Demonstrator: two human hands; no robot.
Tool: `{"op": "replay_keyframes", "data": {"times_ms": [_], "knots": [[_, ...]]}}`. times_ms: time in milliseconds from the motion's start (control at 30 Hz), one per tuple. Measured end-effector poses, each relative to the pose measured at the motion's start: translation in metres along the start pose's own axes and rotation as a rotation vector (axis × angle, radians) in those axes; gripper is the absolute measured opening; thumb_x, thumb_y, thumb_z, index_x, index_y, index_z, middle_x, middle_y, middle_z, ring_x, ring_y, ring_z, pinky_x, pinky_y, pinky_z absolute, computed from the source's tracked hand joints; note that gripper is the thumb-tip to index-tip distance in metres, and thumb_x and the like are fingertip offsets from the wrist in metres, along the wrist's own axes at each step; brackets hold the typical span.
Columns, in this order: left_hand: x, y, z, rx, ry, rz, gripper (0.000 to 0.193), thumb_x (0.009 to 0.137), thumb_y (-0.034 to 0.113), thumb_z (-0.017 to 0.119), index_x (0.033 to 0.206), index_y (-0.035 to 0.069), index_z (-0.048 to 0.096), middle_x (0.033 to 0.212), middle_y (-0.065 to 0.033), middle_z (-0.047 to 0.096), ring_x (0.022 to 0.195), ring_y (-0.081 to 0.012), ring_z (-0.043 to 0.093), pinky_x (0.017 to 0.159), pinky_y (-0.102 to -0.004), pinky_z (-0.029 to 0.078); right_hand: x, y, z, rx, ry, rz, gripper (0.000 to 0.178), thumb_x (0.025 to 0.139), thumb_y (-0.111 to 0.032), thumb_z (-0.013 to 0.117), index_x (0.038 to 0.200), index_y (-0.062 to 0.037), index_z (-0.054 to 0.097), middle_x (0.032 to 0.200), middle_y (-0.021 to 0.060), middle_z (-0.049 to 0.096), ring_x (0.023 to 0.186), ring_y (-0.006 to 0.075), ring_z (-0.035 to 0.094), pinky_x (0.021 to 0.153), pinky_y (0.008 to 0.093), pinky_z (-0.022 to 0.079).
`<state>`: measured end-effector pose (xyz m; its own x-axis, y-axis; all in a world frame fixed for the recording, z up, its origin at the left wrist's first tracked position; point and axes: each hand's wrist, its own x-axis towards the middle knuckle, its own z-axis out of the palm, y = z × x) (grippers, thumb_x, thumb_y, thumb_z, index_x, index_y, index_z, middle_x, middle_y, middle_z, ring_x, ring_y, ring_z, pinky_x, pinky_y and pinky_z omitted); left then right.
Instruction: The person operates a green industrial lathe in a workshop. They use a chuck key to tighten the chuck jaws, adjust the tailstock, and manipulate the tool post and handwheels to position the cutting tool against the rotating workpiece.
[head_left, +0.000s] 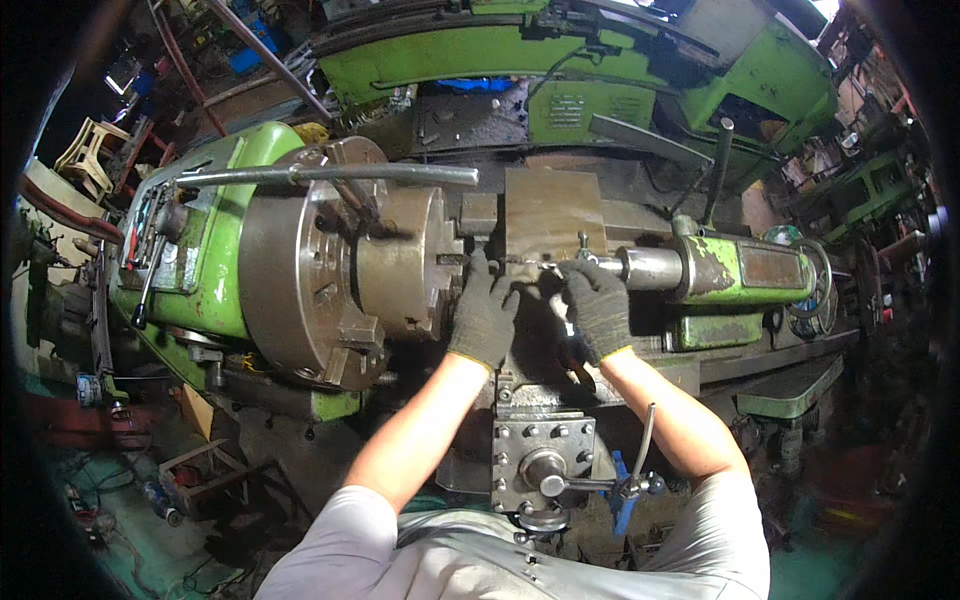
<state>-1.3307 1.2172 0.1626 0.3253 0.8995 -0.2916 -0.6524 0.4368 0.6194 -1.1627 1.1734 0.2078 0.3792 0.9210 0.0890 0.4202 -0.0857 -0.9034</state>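
Both my hands wear dark gloves and reach over the bed of a green lathe. My left hand (485, 318) is beside the jaws of the big steel chuck (400, 260), its index finger stretched up and its thumb apart, with nothing visible in it. My right hand (598, 308) is curled in front of the tailstock quill (652, 270), near a small metal fitting (585, 245). Its fingers bend around something at the quill's tip that I cannot make out. A whitish, narrow thing (559, 306) shows beside that hand, partly hidden.
A long steel bar (330, 175) lies across the headstock and over the chuck. Behind my hands is a flat metal block (553, 212). The square tool post (545, 465) with its lever stands close to my body. The green tailstock (740, 270) has a handwheel at right.
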Motion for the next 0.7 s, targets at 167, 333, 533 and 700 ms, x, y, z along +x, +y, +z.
{"op": "replay_keyframes", "data": {"times_ms": [167, 333, 533, 700], "knots": [[0.006, 0.001, -0.044, 0.603, -0.365, -0.1, 0.067, 0.095, 0.025, 0.061, 0.155, 0.012, 0.033, 0.141, -0.0138, 0.056, 0.124, -0.0307, 0.059, 0.11, -0.0409, 0.042, -0.029, -0.033, -0.064, -0.121, -0.052, -0.071, 0.028, 0.096, -0.008, 0.059, 0.122, -0.0021, 0.068, 0.096, 0.0092, 0.072, 0.079, 0.0143, 0.066, 0.073, 0.0305, 0.054], [-0.006, -0.008, -0.051, 1.767, -0.66, 0.416, 0.091, 0.073, 0.053, 0.081, 0.148, 0.013, 0.05, 0.141, -0.0145, 0.056, 0.129, -0.0358, 0.05, 0.111, -0.0457, 0.038, -0.064, -0.022, -0.099, -0.42, -0.204, -0.165, 0.037, 0.088, -0.01, 0.069, 0.125, -0.0066, 0.067, 0.107, 0.0148, 0.073, 0.096, 0.0287, 0.072, 0.084, 0.0367, 0.057], [-0.011, -0.022, -0.016, 1.878, -0.814, 0.491, 0.102, 0.065, 0.066, 0.079, 0.149, 0.016, 0.05, 0.135, -0.0139, 0.059, 0.122, -0.035, 0.053, 0.105, -0.0487, 0.036, -0.076, -0.021, -0.1, -0.727, -0.347, -0.246, 0.039, 0.088, -0.023, 0.069, 0.126, -0.0144, 0.067, 0.109, 0.0131, 0.072, 0.099, 0.0338, 0.07, 0.083, 0.0438, 0.057], [-0.009, -0.026, 0.0, 1.813, -0.798, 0.449, 0.081, 0.062, 0.05, 0.084, 0.131, 0.014, 0.065, 0.119, -0.0146, 0.067, 0.11, -0.0346, 0.061, 0.095, -0.048, 0.043, -0.064, -0.002, -0.081, -0.753, -0.538, -0.027, 0.049, 0.091, -0.027, 0.069, 0.137, -0.0161, 0.056, 0.103, 0.02, 0.069, 0.096, 0.0382, 0.068, 0.081, 0.0492, 0.053]]}}
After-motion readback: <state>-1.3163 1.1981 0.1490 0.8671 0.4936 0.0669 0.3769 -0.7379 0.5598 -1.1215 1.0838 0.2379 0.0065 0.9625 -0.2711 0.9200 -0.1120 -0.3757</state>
